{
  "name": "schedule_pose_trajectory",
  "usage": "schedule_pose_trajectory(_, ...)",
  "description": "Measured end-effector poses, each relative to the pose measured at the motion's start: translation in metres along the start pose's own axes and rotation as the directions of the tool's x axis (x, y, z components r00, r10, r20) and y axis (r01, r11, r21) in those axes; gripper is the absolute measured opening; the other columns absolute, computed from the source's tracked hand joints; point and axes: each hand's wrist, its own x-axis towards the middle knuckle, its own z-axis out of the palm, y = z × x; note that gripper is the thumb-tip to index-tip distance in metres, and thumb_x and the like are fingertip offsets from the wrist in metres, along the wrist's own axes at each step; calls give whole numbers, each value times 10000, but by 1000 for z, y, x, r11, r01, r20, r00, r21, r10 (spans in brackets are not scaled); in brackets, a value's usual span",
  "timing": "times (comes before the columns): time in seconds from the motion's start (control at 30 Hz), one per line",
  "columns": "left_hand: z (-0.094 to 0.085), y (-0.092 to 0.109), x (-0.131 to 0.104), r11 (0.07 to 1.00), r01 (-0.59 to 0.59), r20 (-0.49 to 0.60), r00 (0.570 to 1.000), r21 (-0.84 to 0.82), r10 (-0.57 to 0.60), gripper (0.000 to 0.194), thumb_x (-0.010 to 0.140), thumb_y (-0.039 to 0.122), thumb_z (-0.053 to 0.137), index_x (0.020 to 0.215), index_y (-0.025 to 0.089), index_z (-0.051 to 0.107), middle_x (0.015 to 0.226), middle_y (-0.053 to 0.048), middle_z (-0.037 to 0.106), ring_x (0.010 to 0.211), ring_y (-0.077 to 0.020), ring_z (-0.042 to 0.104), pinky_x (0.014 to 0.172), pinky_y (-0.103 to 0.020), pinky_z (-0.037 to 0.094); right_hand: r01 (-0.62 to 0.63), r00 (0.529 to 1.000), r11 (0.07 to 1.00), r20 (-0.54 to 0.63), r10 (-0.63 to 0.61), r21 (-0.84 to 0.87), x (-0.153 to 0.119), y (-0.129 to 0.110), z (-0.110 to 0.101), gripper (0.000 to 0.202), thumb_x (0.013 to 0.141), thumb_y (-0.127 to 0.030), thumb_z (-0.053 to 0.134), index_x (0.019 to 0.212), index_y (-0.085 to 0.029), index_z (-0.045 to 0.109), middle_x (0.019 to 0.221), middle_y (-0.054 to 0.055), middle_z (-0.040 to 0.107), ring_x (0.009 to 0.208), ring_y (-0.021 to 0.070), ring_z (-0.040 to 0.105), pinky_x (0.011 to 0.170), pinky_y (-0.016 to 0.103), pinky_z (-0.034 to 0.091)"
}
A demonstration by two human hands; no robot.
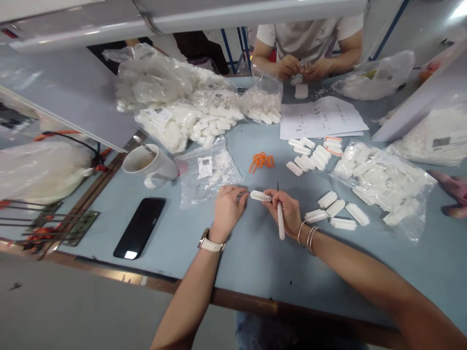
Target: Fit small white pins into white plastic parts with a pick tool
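A slim white connector housing [260,196] with rows of small openings lies between my hands, just above the table. My right hand [285,210] is closed, its fingertips on the housing's right end. The same hand also keeps hold of a white-handled tool [280,221] with a thin dark tip pointing away from me. At the housing's left end, my left hand [229,208] has thumb and forefinger pinched; what is between them is too small to make out. Orange plastic frames [261,161] lie beyond my hands. Loose white housings [335,208] rest to the right.
A bag of small white parts [211,167] lies left, by a mug with a spoon [151,165] and a phone [139,227]. More housings [310,154], a bag of housings [383,180] and printed sheets [321,118] are beyond. A co-worker's hands [304,68] work across the table.
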Motion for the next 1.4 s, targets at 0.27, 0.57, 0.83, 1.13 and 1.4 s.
schedule_pose_trajectory(0.27,-2,13,1,1000,-3,87,996,11,2,211,855,219,502,731,190,671,726,-82,648,745,-236,561,760,-383,434,21,1000,999,12,-20,-32,1,0,0,261,799,-211,617,630,-234,420,952,38,725,810,159,674,773,280,529)
schedule_pose_trajectory(0.57,-22,16,4,775,372,148,926,-511,-346,171,785,323,581,793,168,654,662,-16,648,589,-138,565,595,-268,464,-8,1000,1000,11,8,-16,0,2,1,257,801,-230,615,633,-231,419,937,30,725,794,151,675,725,259,526)
schedule_pose_trajectory(0.83,-22,20,4,792,224,130,974,-568,-183,121,773,314,630,766,214,696,884,-61,652,810,-185,591,693,-315,490,26,1000,999,2,-26,-29,1,0,1,264,794,-208,620,616,-228,425,901,35,730,764,150,673,734,272,533)
schedule_pose_trajectory(1.13,-14,17,2,873,156,70,988,-463,-140,107,787,298,619,793,233,705,905,-68,640,919,-225,592,838,-397,480,16,1000,999,5,-15,-36,1,-2,1,255,794,-206,617,608,-230,445,910,37,729,768,153,679,751,278,541)
schedule_pose_trajectory(1.4,-16,24,3,764,295,231,953,-573,-195,134,796,313,591,849,196,627,909,-59,692,795,-175,622,703,-311,484,53,999,997,-3,-53,-57,2,-3,0,256,807,-201,614,597,-230,471,903,33,729,785,160,679,752,285,550)
